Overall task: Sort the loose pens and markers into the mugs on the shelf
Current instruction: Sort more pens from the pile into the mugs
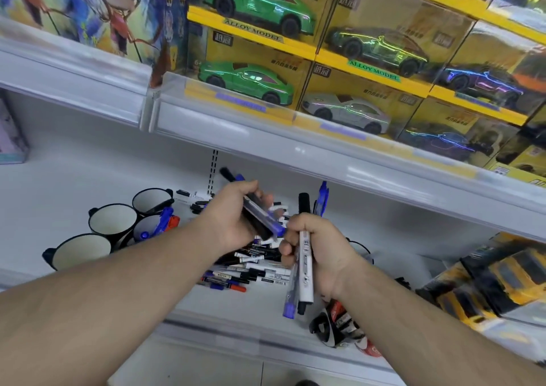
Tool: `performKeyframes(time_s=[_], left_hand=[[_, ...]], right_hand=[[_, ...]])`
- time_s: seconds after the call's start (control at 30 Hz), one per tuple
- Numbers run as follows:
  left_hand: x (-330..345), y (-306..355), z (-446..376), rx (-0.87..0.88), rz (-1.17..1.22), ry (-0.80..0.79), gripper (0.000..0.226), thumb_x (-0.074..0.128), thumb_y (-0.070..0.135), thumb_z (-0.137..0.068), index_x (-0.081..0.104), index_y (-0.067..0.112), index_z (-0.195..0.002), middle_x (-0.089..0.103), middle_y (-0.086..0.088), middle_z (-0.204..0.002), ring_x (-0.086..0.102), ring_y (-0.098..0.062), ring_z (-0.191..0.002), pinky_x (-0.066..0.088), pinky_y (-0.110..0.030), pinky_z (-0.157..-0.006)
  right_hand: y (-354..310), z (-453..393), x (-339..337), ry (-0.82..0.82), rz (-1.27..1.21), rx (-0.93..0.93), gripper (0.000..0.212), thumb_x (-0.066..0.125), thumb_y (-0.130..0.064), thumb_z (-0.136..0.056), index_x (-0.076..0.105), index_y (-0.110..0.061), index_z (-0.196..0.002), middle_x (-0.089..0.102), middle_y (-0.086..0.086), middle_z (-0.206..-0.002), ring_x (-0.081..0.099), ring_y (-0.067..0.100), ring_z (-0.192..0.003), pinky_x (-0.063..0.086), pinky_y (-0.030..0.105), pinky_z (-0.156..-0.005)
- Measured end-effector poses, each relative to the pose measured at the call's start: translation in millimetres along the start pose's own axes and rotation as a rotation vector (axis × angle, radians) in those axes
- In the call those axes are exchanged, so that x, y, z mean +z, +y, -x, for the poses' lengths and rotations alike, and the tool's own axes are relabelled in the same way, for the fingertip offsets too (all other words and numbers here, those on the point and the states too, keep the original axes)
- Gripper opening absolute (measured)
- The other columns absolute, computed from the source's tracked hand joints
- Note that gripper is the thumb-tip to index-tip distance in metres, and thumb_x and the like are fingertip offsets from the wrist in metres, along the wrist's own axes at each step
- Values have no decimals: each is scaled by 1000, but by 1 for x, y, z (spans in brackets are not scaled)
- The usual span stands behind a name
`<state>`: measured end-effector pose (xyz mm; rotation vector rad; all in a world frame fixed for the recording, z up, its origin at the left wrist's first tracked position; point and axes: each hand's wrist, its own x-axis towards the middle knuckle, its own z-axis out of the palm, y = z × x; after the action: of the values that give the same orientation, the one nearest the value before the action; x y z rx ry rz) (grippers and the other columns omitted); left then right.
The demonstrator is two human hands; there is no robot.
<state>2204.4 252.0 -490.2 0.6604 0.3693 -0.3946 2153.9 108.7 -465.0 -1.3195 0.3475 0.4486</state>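
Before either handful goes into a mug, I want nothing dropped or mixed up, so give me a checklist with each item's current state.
1. Left hand grips its pens firmly: ok.
2. Right hand grips its markers firmly: ok.
3. Each handful holds one kind only: cannot tell; both show black and blue.
4. Empty mugs free: ok; front mug and second mug look empty.
5. Blue pens mug has room: ok.
6. Pile cleared: not ok.
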Motion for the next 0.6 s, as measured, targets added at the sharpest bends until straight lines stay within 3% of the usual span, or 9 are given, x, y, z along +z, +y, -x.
performKeyframes(time_s=[0.1, 0.17, 0.27, 0.37, 0.47, 0.53, 0.6], left_hand=[[-4, 9, 8, -5, -313, -41, 15, 59, 15, -93, 53, 11, -80, 50, -1, -61, 50, -12, -47, 52, -32, -57], [-2, -5, 18, -51, -575, -151, 18, 64, 19, -92, 53, 14, -80, 48, 0, -61, 44, -12, -46, 46, -28, -50], [6, -33, 27, -35, -780, -274, 15, 69, 23, -89, 57, 15, -84, 51, 2, -58, 45, -11, -48, 42, -24, -49], [7, -41, 24, 116, -927, -321, 10, 76, 16, -84, 66, 17, -88, 67, 6, -69, 60, -8, -62, 46, -22, -59], [4, -43, 24, 113, -973, -336, 22, 79, 4, -77, 70, 10, -96, 72, -3, -81, 67, -9, -74, 53, -22, -64], [3, -40, 24, 110, -998, -271, 20, 77, 2, -70, 69, 5, -88, 69, -14, -79, 66, -17, -76, 53, -30, -78], [1, -33, 21, 102, -935, -151, 14, 72, 0, -71, 63, 10, -77, 62, -8, -68, 59, -19, -69, 48, -31, -72]], right_hand=[[-10, 5, -3, 118, 68, -52, 20, 66, -24, -90, 58, -13, -75, 50, -1, -53, 46, 15, -42, 38, 21, -41], [-13, 8, -1, 148, 92, -62, 27, 67, -35, -90, 69, -7, -92, 67, 3, -61, 60, 18, -44, 46, 22, -41], [-9, 7, 5, 219, 114, -68, 42, 67, -44, -89, 69, -4, -104, 74, 4, -69, 65, 13, -46, 47, 21, -37], [-11, 6, 7, 338, 99, -39, 41, 65, -53, -86, 64, -12, -92, 69, 2, -74, 62, 11, -54, 43, 17, -36], [-10, 3, 4, 377, 139, -37, 47, 58, -62, -85, 58, -15, -83, 63, 1, -76, 61, 16, -66, 49, 26, -51], [-9, 3, 3, 367, 138, -47, 50, 56, -64, -85, 59, -15, -81, 60, -2, -61, 56, 15, -57, 48, 27, -52], [-11, 2, 0, 323, 109, -74, 49, 56, -62, -86, 58, -13, -81, 50, -3, -53, 42, 12, -44, 36, 24, -42]])
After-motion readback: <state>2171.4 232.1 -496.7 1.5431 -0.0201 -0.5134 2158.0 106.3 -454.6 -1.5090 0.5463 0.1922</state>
